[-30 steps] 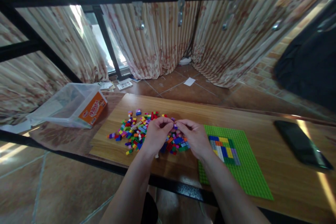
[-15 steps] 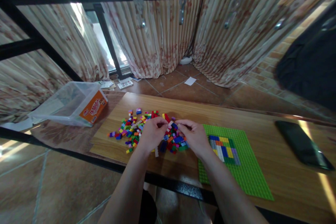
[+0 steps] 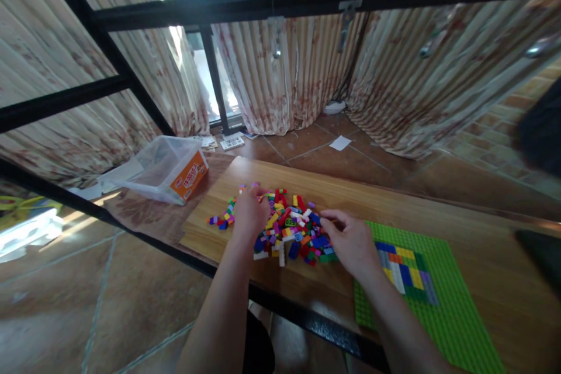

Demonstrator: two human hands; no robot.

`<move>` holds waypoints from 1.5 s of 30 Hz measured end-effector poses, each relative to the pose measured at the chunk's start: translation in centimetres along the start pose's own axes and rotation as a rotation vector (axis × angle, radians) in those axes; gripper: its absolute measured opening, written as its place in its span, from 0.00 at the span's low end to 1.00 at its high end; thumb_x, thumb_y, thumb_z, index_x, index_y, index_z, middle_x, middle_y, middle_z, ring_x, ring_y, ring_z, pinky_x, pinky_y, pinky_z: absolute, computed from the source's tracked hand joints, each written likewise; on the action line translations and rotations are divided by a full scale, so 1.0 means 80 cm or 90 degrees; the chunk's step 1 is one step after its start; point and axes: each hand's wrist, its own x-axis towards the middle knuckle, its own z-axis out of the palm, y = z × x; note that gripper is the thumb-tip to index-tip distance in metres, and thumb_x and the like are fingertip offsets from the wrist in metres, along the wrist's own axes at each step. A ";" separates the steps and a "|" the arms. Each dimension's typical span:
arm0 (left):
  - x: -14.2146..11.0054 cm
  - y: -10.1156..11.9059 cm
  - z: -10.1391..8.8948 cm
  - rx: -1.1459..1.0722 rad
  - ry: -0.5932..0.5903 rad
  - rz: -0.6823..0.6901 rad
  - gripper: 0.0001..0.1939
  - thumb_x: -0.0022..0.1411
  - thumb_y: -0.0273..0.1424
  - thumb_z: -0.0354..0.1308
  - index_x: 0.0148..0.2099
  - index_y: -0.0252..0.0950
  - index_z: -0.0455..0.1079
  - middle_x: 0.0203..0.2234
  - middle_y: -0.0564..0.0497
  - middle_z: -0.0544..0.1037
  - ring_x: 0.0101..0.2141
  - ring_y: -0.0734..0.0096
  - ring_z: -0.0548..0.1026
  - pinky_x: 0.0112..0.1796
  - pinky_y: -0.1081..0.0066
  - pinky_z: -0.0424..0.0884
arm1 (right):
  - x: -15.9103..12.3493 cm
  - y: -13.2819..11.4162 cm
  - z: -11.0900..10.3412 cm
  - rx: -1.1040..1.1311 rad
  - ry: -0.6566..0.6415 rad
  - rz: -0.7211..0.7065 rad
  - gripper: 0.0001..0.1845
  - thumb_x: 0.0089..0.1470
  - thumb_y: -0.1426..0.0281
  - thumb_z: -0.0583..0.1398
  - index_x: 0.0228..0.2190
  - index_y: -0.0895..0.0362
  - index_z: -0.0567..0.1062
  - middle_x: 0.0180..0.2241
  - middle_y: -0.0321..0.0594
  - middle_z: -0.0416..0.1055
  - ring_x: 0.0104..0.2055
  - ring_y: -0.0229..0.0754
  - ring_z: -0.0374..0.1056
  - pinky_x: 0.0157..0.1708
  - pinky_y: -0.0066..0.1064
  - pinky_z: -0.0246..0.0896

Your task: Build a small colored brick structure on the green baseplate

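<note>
Over the left part of a heap of small coloured toy bricks (image 3: 287, 222) is my left hand (image 3: 252, 213). Its thumb and forefinger are apart, with the fingertips down among the bricks, and I see nothing held. My right hand (image 3: 353, 241) rests at the right edge of the heap, thumb and fingers curled together; what they hold, if anything, is hidden. Beside that hand lies a green baseplate (image 3: 460, 310), partly covered by my right forearm. A flat block of bricks (image 3: 407, 272) in blue, yellow, orange, white, green, grey and purple is fixed on it.
A clear plastic box (image 3: 164, 166) with an orange label stands beyond the wooden board (image 3: 245, 172) at left. A dark phone (image 3: 541, 257) lies at far right. Black metal bars (image 3: 263, 6) cross above; a black edge (image 3: 307, 318) runs along the near side.
The view has swung left. My left hand has moved left, away from the right hand, into the left part of the heap. My right hand stays near the heap's right edge.
</note>
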 end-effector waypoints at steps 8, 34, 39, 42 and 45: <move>0.045 -0.036 -0.001 0.214 0.023 0.075 0.24 0.59 0.22 0.51 0.57 0.33 0.72 0.49 0.43 0.78 0.50 0.58 0.74 0.55 0.64 0.63 | 0.001 -0.001 -0.002 0.043 0.003 -0.003 0.17 0.52 0.59 0.57 0.33 0.56 0.81 0.35 0.44 0.80 0.36 0.47 0.75 0.39 0.37 0.66; 0.025 -0.084 -0.077 0.062 -0.102 -0.096 0.24 0.53 0.22 0.56 0.53 0.33 0.75 0.47 0.43 0.80 0.46 0.63 0.77 0.45 0.73 0.70 | -0.001 0.008 -0.003 0.068 -0.012 0.012 0.18 0.51 0.56 0.58 0.35 0.54 0.82 0.34 0.42 0.80 0.35 0.47 0.75 0.38 0.37 0.65; 0.015 -0.087 -0.081 0.134 -0.148 -0.103 0.25 0.51 0.23 0.58 0.53 0.35 0.76 0.46 0.45 0.81 0.46 0.62 0.78 0.46 0.73 0.71 | -0.006 0.014 -0.001 0.067 -0.036 0.017 0.19 0.52 0.56 0.58 0.36 0.54 0.82 0.32 0.41 0.80 0.34 0.47 0.75 0.37 0.37 0.65; 0.014 -0.093 -0.085 0.146 -0.140 -0.112 0.27 0.49 0.22 0.59 0.53 0.36 0.76 0.47 0.45 0.80 0.47 0.61 0.77 0.47 0.72 0.70 | -0.008 0.018 -0.002 0.061 -0.044 0.015 0.19 0.52 0.56 0.58 0.37 0.54 0.81 0.33 0.42 0.80 0.35 0.47 0.75 0.38 0.38 0.65; 0.013 -0.095 -0.088 0.172 -0.170 -0.106 0.25 0.47 0.27 0.64 0.51 0.39 0.77 0.44 0.47 0.81 0.45 0.60 0.78 0.45 0.71 0.71 | -0.009 0.019 -0.004 0.061 -0.041 0.019 0.19 0.51 0.55 0.58 0.36 0.54 0.82 0.34 0.42 0.80 0.35 0.48 0.75 0.37 0.38 0.66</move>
